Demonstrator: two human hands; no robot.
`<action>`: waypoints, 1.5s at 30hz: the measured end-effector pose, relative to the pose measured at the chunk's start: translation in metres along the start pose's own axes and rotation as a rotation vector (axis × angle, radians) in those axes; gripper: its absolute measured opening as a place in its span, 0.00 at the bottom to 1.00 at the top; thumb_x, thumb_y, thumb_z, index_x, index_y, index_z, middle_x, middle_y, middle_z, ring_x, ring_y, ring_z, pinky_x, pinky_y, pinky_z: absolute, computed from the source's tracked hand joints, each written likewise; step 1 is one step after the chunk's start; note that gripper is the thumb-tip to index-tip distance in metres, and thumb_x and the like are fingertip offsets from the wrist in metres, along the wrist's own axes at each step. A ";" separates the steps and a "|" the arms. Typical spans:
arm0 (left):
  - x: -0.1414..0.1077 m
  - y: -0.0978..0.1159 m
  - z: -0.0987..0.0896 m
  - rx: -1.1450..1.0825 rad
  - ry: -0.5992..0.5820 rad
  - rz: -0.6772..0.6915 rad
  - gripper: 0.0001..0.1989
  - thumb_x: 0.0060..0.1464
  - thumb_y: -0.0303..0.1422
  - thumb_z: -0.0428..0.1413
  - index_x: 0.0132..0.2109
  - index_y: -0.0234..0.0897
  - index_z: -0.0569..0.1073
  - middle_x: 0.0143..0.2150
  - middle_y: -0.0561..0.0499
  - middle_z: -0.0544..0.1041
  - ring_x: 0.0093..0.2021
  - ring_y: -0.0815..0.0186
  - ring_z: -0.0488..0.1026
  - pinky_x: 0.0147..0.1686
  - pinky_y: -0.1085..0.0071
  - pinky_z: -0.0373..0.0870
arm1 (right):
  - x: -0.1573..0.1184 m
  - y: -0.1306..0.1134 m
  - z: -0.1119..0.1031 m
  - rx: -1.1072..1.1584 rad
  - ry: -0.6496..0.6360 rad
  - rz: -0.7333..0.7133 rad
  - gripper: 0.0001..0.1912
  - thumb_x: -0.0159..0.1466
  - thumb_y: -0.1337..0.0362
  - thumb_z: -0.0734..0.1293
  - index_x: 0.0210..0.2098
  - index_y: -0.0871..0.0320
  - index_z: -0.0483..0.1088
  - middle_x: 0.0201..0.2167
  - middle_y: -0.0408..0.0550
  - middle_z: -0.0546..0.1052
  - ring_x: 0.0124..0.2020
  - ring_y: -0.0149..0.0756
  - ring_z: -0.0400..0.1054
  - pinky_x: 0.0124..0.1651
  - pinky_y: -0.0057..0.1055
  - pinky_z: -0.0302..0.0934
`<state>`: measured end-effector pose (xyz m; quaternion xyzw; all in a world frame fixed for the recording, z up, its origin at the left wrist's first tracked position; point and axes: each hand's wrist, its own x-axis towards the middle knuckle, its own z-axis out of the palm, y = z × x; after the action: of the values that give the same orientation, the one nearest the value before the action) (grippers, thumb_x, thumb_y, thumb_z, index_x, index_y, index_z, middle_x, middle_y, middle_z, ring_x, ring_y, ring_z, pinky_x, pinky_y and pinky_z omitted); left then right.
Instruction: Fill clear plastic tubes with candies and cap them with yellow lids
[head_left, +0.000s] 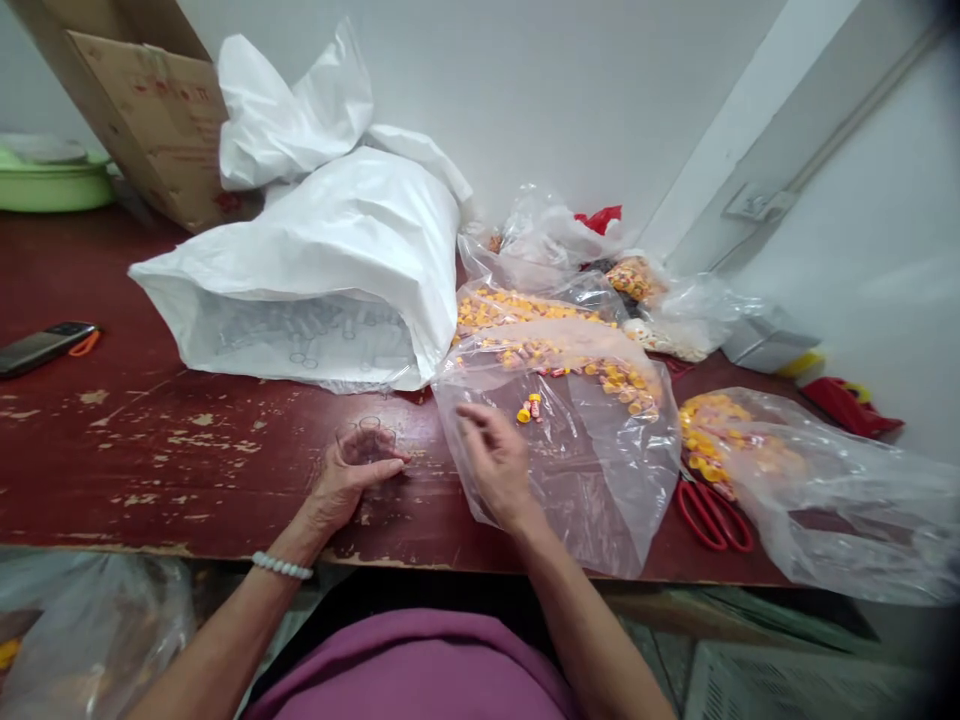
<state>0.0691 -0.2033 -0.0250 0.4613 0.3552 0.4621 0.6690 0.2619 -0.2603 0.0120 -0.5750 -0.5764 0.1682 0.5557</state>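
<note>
On red table | behind left hand, white sack, mouth frontward | to its right, clear plastic bag | left: fingers curled, gripping clear pieces; more inside sack | right hand: over bag's left side, blurred, cannot tell grip | beside its fingertips, two yellow-capped pieces
</note>
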 end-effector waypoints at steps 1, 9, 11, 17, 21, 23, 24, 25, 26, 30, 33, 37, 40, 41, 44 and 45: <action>0.000 0.002 0.001 -0.028 -0.008 -0.018 0.21 0.33 0.28 0.69 0.36 0.36 0.70 0.28 0.55 0.78 0.31 0.63 0.78 0.33 0.69 0.74 | 0.009 0.012 -0.016 -0.079 0.079 0.060 0.15 0.65 0.60 0.58 0.46 0.55 0.70 0.44 0.49 0.75 0.44 0.36 0.69 0.46 0.33 0.64; -0.002 0.003 0.007 0.054 -0.051 0.007 0.20 0.38 0.31 0.67 0.38 0.34 0.69 0.33 0.52 0.78 0.29 0.66 0.76 0.25 0.73 0.72 | 0.067 0.099 -0.078 -0.510 0.081 0.326 0.12 0.57 0.66 0.62 0.38 0.59 0.74 0.45 0.57 0.73 0.49 0.46 0.66 0.56 0.43 0.54; -0.002 0.001 0.005 0.105 -0.090 0.031 0.18 0.42 0.33 0.66 0.40 0.34 0.70 0.34 0.51 0.77 0.29 0.68 0.75 0.25 0.74 0.71 | 0.070 0.104 -0.080 -0.504 0.053 0.354 0.08 0.55 0.67 0.64 0.32 0.59 0.75 0.39 0.56 0.75 0.47 0.46 0.68 0.54 0.42 0.55; -0.012 0.000 0.011 0.165 -0.080 -0.004 0.19 0.43 0.36 0.64 0.42 0.34 0.71 0.35 0.50 0.77 0.28 0.68 0.74 0.27 0.73 0.71 | 0.054 0.077 -0.073 -0.382 0.120 0.360 0.11 0.55 0.60 0.66 0.35 0.60 0.72 0.31 0.50 0.76 0.36 0.40 0.70 0.44 0.38 0.62; -0.024 0.003 0.029 0.191 -0.152 -0.078 0.19 0.42 0.35 0.65 0.41 0.33 0.71 0.32 0.51 0.77 0.25 0.70 0.72 0.24 0.74 0.70 | 0.020 0.022 -0.036 0.040 0.133 0.283 0.18 0.57 0.53 0.66 0.40 0.59 0.68 0.31 0.45 0.75 0.27 0.30 0.69 0.35 0.31 0.65; -0.029 0.004 0.038 0.184 -0.188 -0.095 0.19 0.42 0.36 0.64 0.41 0.33 0.71 0.29 0.52 0.76 0.24 0.70 0.71 0.22 0.75 0.68 | 0.005 -0.003 -0.014 0.323 0.100 0.237 0.15 0.55 0.56 0.70 0.37 0.58 0.69 0.33 0.43 0.74 0.27 0.28 0.67 0.34 0.28 0.64; -0.031 0.004 0.040 0.177 -0.204 -0.098 0.19 0.43 0.36 0.64 0.41 0.33 0.71 0.27 0.52 0.75 0.23 0.71 0.70 0.21 0.76 0.68 | -0.002 -0.012 -0.005 0.399 0.082 0.218 0.13 0.54 0.58 0.71 0.36 0.57 0.69 0.33 0.43 0.74 0.28 0.28 0.67 0.34 0.27 0.63; -0.032 0.005 0.042 0.172 -0.220 -0.100 0.18 0.44 0.36 0.64 0.41 0.32 0.71 0.26 0.53 0.75 0.22 0.71 0.69 0.21 0.76 0.67 | -0.007 -0.018 0.001 0.424 0.060 0.209 0.12 0.54 0.59 0.71 0.35 0.57 0.69 0.33 0.43 0.74 0.29 0.28 0.67 0.34 0.27 0.63; -0.034 0.005 0.043 0.169 -0.233 -0.100 0.17 0.44 0.35 0.63 0.41 0.32 0.71 0.25 0.53 0.74 0.22 0.72 0.69 0.20 0.76 0.67 | -0.011 -0.021 0.006 0.418 0.038 0.205 0.11 0.55 0.60 0.70 0.35 0.57 0.69 0.32 0.42 0.73 0.30 0.28 0.66 0.34 0.26 0.62; -0.038 0.003 0.043 0.168 -0.247 -0.117 0.16 0.46 0.35 0.62 0.41 0.33 0.71 0.23 0.54 0.74 0.19 0.73 0.67 0.18 0.78 0.63 | -0.017 -0.017 0.007 0.381 0.004 0.184 0.08 0.57 0.60 0.69 0.36 0.55 0.70 0.31 0.42 0.73 0.31 0.28 0.66 0.35 0.26 0.62; -0.039 0.001 0.044 0.135 -0.249 -0.129 0.16 0.44 0.35 0.63 0.40 0.34 0.71 0.24 0.55 0.73 0.18 0.74 0.66 0.16 0.79 0.61 | -0.016 -0.013 0.003 0.393 0.017 0.164 0.07 0.57 0.60 0.69 0.34 0.55 0.70 0.34 0.43 0.74 0.36 0.31 0.68 0.39 0.28 0.63; -0.037 0.000 0.049 0.076 -0.299 -0.122 0.16 0.44 0.35 0.63 0.40 0.34 0.71 0.25 0.55 0.72 0.20 0.74 0.67 0.16 0.79 0.61 | -0.017 -0.016 0.001 0.406 0.069 0.132 0.06 0.57 0.61 0.69 0.32 0.55 0.70 0.36 0.45 0.74 0.42 0.33 0.68 0.45 0.32 0.63; -0.036 0.003 0.053 0.050 -0.324 -0.117 0.14 0.45 0.34 0.63 0.39 0.34 0.71 0.25 0.55 0.72 0.19 0.74 0.66 0.16 0.79 0.61 | -0.019 -0.018 0.000 0.410 0.068 0.127 0.05 0.57 0.62 0.69 0.31 0.56 0.70 0.38 0.45 0.74 0.43 0.34 0.69 0.47 0.33 0.63; -0.036 0.004 0.054 0.026 -0.318 -0.113 0.14 0.45 0.34 0.63 0.38 0.34 0.71 0.24 0.55 0.72 0.19 0.74 0.66 0.16 0.79 0.61 | -0.020 -0.019 -0.001 0.393 0.026 0.129 0.05 0.58 0.62 0.69 0.31 0.56 0.70 0.38 0.46 0.74 0.43 0.34 0.69 0.47 0.33 0.63; -0.037 0.007 0.056 -0.071 -0.273 -0.116 0.13 0.44 0.34 0.63 0.37 0.35 0.72 0.24 0.56 0.71 0.20 0.72 0.67 0.15 0.78 0.61 | -0.025 -0.019 -0.007 0.260 -0.124 0.095 0.06 0.63 0.60 0.64 0.35 0.55 0.70 0.42 0.47 0.74 0.46 0.35 0.68 0.51 0.35 0.61; -0.037 0.008 0.056 -0.094 -0.260 -0.124 0.13 0.44 0.34 0.63 0.37 0.35 0.72 0.23 0.56 0.71 0.20 0.72 0.67 0.15 0.78 0.61 | -0.027 -0.019 -0.010 0.188 -0.155 0.054 0.06 0.63 0.59 0.64 0.37 0.54 0.70 0.45 0.48 0.73 0.49 0.36 0.67 0.53 0.37 0.60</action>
<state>0.1054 -0.2537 0.0023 0.4624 0.2714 0.3725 0.7575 0.2532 -0.2926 0.0191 -0.5211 -0.5836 0.2804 0.5561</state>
